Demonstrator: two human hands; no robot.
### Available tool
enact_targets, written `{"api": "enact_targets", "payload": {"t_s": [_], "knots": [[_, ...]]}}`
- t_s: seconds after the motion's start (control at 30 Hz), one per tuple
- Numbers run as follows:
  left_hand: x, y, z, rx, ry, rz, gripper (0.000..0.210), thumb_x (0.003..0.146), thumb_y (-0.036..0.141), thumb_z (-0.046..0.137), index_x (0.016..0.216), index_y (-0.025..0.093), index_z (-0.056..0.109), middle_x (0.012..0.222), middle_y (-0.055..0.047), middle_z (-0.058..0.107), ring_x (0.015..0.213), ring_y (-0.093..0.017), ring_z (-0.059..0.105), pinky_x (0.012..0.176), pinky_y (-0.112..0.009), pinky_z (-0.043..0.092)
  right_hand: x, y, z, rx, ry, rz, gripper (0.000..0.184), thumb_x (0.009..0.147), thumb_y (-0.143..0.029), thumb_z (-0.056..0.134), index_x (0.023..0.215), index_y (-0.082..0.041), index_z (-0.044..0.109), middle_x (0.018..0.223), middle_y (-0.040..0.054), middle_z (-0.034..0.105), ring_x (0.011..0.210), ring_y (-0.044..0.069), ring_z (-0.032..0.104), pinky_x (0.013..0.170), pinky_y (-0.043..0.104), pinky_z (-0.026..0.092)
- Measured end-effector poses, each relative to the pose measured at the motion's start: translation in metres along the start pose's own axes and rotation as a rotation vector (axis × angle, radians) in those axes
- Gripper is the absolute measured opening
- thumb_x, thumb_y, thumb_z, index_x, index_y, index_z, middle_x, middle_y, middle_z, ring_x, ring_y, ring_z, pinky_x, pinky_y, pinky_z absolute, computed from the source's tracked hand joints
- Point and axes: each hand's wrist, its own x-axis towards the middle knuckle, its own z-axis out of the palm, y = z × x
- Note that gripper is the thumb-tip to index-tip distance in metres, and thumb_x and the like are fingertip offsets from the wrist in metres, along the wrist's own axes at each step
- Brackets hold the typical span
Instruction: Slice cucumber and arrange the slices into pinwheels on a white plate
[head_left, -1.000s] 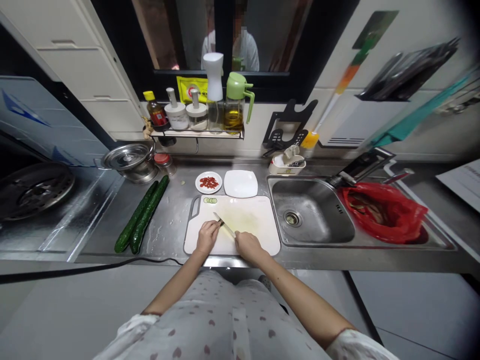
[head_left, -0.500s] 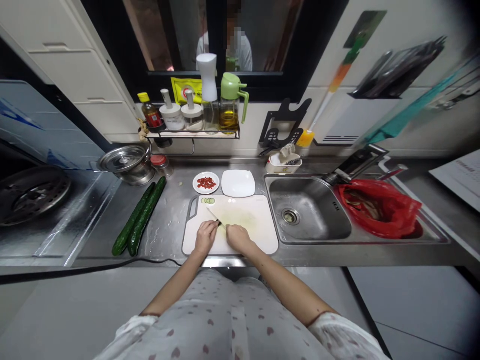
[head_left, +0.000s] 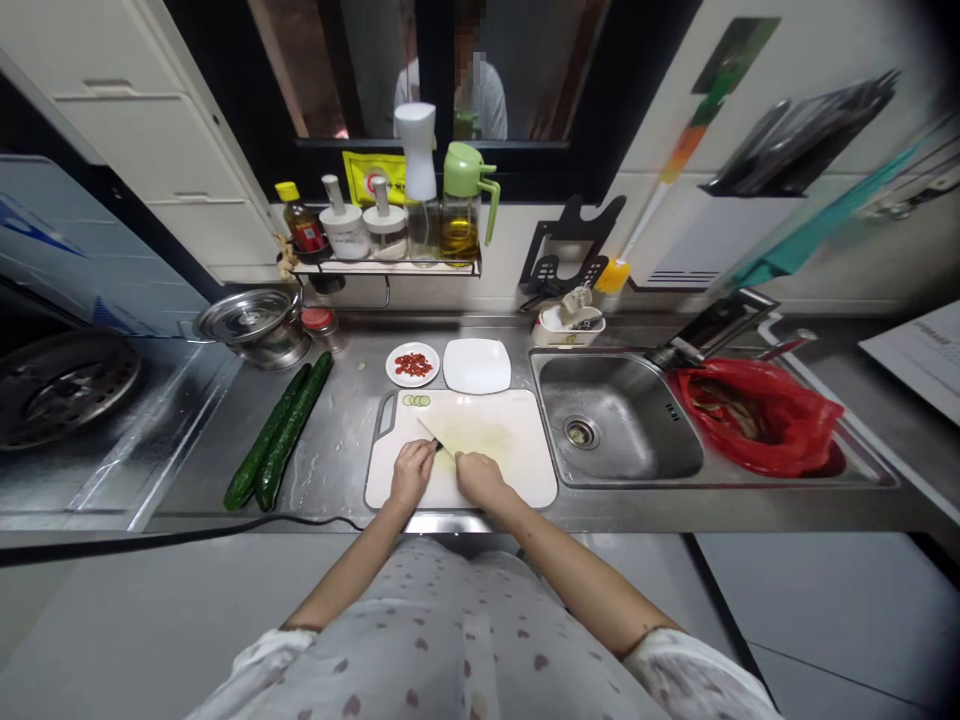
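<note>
My right hand (head_left: 481, 480) is closed round the handle of a knife (head_left: 430, 430), whose thin pale blade points up and left over the white cutting board (head_left: 525, 470). My left hand (head_left: 412, 474) rests on the board left of the blade with its fingers bent together. A small dark thing (head_left: 438, 445) shows at those fingertips, close to the blade, too small to name. At the board's top left lie several thin green-edged slices (head_left: 416, 400). Greenish wet stains mark the middle of the board.
Behind the board stand a plate of chopped red pieces (head_left: 412, 366) and a white plate (head_left: 476, 366). Two cucumbers (head_left: 281, 430) lie left, near a lidded steel pot (head_left: 251, 320). To the right are the sink (head_left: 619, 415) and a red plastic bag (head_left: 795, 420). A black cable (head_left: 187, 540) runs along the front edge.
My right hand and the knife have shifted very slightly right and down. The left hand stays almost in place on the board.
</note>
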Motion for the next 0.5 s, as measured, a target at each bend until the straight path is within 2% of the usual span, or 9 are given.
{"api": "enact_targets", "payload": {"t_s": [0.3,0.5], "knots": [[0.000,0.001,0.000,-0.008,0.003,0.007,0.021,0.092,0.021,0.050,0.102,0.020,0.068,0.097,-0.007,0.068,0.093,-0.018,0.060,0.084,-0.034,0.051,0.014,-0.009,-0.002,0.018,0.010,0.005,0.036,0.085,-0.005,0.038,0.113,-0.011,0.060,0.106,0.0155,0.069,0.104,0.022,0.064,0.082,0.029,0.047],[0.000,0.001,-0.001,-0.004,-0.002,0.000,0.021,0.092,0.021,0.049,0.101,0.020,0.068,0.097,-0.007,0.068,0.092,-0.018,0.060,0.084,-0.034,0.051,0.013,-0.007,0.002,0.027,0.013,0.007,0.035,0.085,-0.005,0.039,0.112,-0.012,0.060,0.105,0.0153,0.069,0.104,0.022,0.064,0.082,0.029,0.046]]}}
